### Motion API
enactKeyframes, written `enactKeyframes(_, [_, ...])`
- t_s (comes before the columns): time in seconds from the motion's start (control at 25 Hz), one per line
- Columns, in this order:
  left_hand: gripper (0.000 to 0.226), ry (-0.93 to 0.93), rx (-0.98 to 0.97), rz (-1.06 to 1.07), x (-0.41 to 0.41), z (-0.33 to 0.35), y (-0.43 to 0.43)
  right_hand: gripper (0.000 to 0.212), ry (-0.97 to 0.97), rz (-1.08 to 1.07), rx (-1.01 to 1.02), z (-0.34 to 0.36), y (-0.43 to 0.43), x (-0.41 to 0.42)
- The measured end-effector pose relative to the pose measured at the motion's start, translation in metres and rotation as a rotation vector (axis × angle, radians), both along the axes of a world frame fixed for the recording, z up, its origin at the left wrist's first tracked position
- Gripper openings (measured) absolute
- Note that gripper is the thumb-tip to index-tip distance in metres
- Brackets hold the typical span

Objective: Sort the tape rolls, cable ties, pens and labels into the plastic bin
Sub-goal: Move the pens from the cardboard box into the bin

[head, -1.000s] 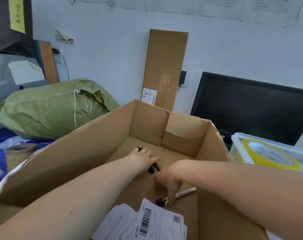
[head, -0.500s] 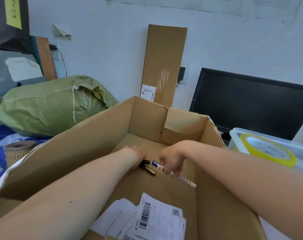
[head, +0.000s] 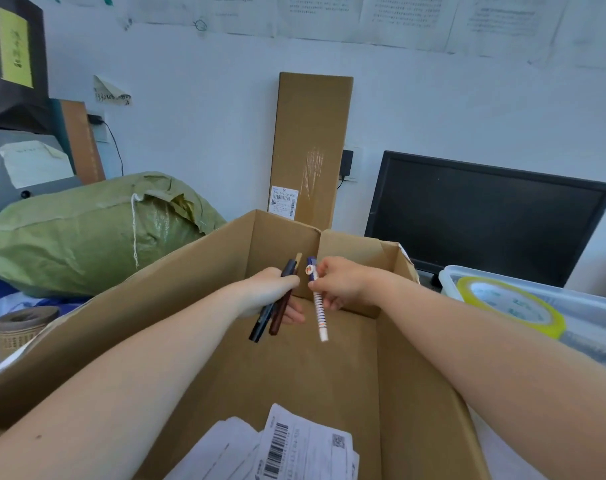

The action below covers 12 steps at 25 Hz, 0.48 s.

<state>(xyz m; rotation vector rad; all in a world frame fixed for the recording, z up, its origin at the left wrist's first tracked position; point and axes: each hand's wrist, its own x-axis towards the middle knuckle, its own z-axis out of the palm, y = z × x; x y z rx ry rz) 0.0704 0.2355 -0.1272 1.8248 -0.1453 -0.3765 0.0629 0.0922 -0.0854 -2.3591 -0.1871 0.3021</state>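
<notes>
two pens [head: 276,322] in left grip [head: 265,293], striped pen [head: 319,315] in right grip [head: 343,284].

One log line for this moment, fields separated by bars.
left hand: holds two dark pens | right hand: pinches striped pen | both over cardboard box | labels lie in box

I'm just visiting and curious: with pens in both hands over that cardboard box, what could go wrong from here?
The left hand grips two dark pens in one fist; one might slide out and fall into the cardboard box. The right hand only pinches the striped pen near its top, so it could swing or drop on the way to the plastic bin.
</notes>
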Motion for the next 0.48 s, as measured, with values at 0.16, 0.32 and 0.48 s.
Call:
enactKeyframes(0.16, [0.028,-0.013,-0.26,0.012,-0.01,0.015,-0.015,0.021,-0.157,-0.15,0.314,0.008,0.002,0.0])
enactKeyframes(0.32, [0.022,-0.061,-0.439,0.111,-0.019,0.029,-0.021,0.028,-0.194,-0.114,0.207,0.016,0.001,-0.005])
enactKeyframes(0.48, [0.018,-0.023,-0.562,0.162,-0.03,0.053,-0.03,0.03,-0.287,-0.105,0.057,0.037,0.001,-0.009])
